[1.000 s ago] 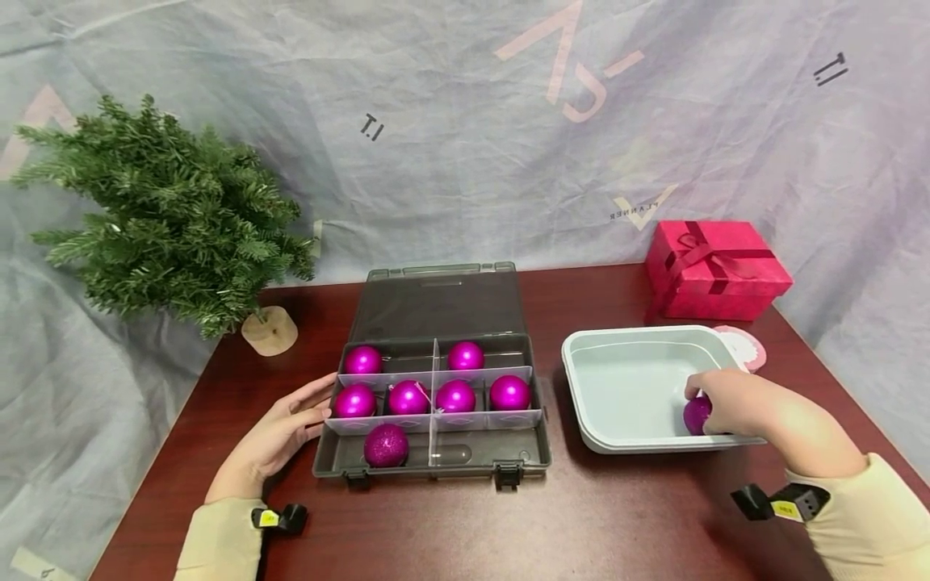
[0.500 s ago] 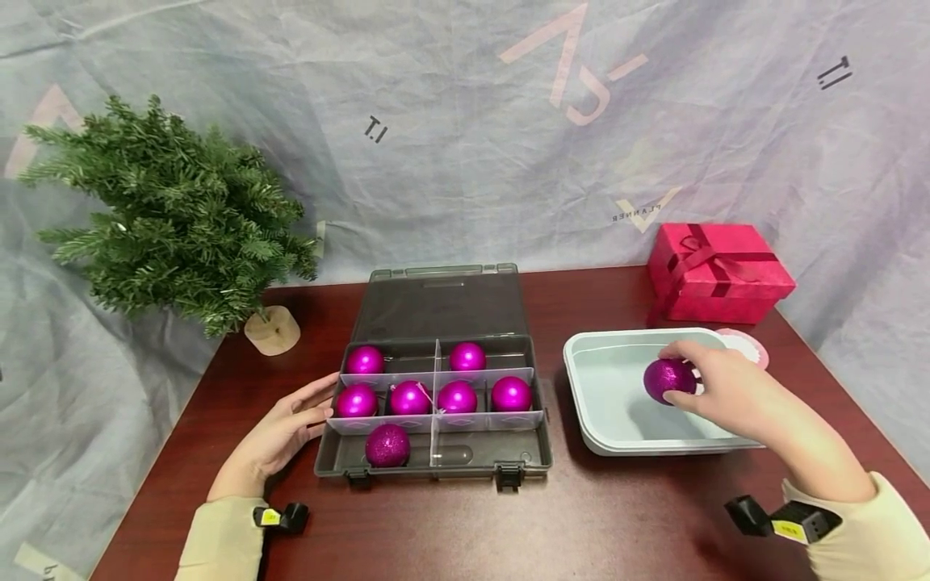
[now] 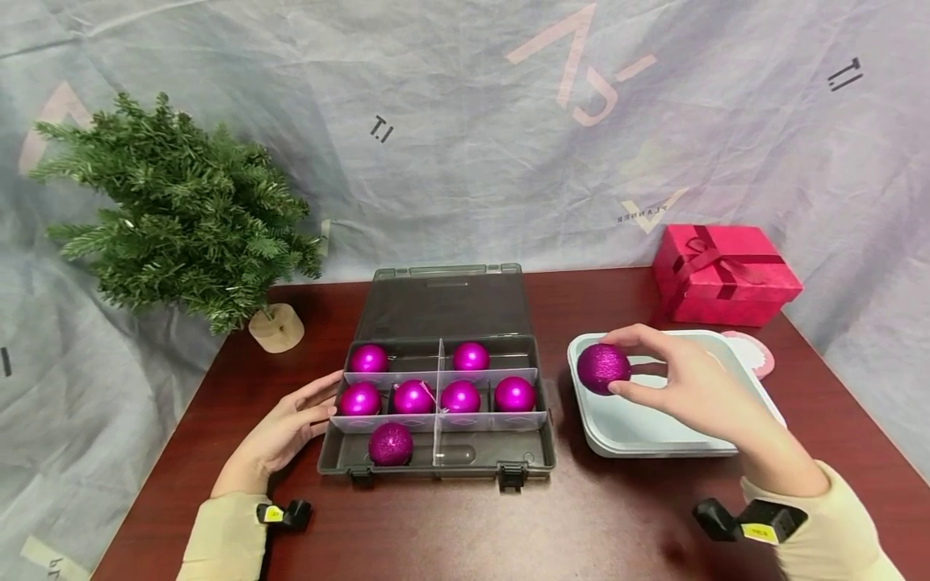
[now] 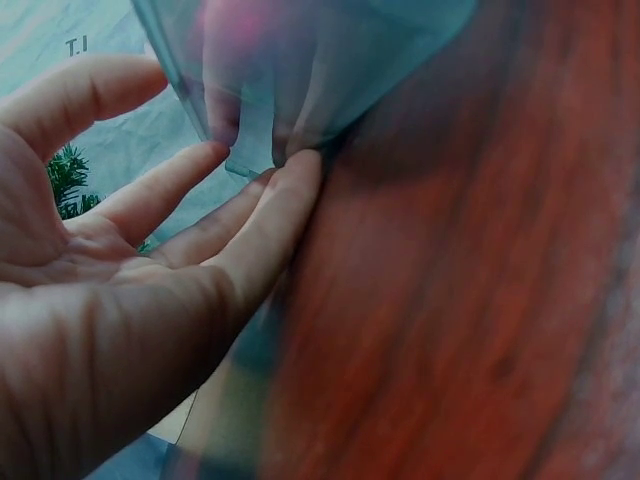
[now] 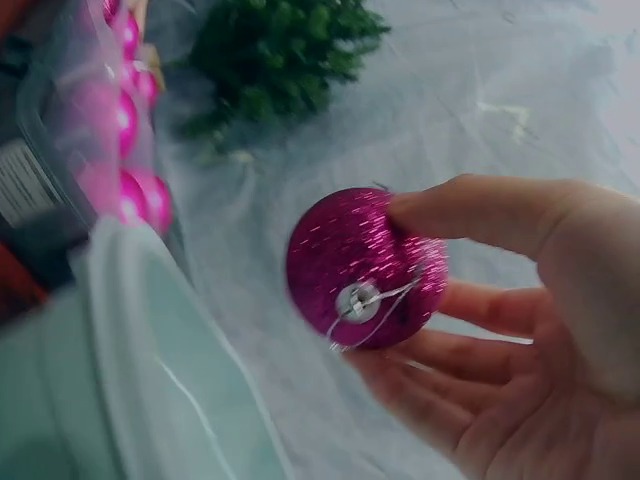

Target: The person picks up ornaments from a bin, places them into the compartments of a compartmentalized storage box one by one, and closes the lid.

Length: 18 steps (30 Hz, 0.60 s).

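Observation:
My right hand [image 3: 679,383] holds a glittery magenta Christmas bauble [image 3: 604,369] between thumb and fingers, over the left part of a pale grey-green tub [image 3: 617,449]. Its silver cap and string loop show in the right wrist view. My left hand [image 3: 294,424] touches the left side of a grey see-through divided box [image 3: 494,452], fingers fairly straight, fingertips at its wall in the left wrist view. The box lies with its lid [image 3: 443,305] folded back. Several shiny magenta baubles [image 3: 514,394] sit in its back and middle compartments; one glittery bauble [image 3: 391,445] lies in the front left one.
A small green artificial tree [image 3: 189,218] on a wooden base [image 3: 277,328] leans at the back left. A red gift box [image 3: 726,274] stands at the back right. Behind the tub, a pink and white round thing [image 3: 751,353] is partly hidden.
My right hand has lifted the glittery bauble from the tub's right side and carried it left toward the tub's left rim. My left hand has stayed at the box's side.

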Motion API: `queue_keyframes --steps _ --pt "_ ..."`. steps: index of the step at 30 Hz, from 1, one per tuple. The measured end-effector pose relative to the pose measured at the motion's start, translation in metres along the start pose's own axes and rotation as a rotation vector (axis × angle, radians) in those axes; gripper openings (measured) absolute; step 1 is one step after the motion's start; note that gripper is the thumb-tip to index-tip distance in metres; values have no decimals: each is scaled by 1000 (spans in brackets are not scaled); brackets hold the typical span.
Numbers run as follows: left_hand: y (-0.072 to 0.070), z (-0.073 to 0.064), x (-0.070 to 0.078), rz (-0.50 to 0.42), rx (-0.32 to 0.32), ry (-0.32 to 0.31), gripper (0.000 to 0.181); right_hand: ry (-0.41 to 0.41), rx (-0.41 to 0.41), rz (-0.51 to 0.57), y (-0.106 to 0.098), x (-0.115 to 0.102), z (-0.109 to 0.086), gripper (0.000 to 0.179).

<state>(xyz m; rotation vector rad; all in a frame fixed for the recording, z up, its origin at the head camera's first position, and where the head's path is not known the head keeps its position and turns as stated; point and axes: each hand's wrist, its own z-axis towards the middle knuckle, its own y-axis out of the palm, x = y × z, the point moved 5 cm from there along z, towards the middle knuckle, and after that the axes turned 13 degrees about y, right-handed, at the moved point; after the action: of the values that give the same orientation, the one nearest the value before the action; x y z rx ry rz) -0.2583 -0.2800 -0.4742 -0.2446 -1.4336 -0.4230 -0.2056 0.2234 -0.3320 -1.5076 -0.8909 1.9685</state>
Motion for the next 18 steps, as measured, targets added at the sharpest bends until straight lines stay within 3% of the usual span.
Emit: queue_keyframes --steps 4,9,18 --pt "0 -2 1 -19 -8 19 62 -6 -102 229 21 -8 7 46" --pt "0 -3 3 -36 -20 30 63 -31 -207 418 47 -21 16 48" --pt "2 -1 3 -1 -7 -3 64 -45 -345 463 87 -45 23 47"
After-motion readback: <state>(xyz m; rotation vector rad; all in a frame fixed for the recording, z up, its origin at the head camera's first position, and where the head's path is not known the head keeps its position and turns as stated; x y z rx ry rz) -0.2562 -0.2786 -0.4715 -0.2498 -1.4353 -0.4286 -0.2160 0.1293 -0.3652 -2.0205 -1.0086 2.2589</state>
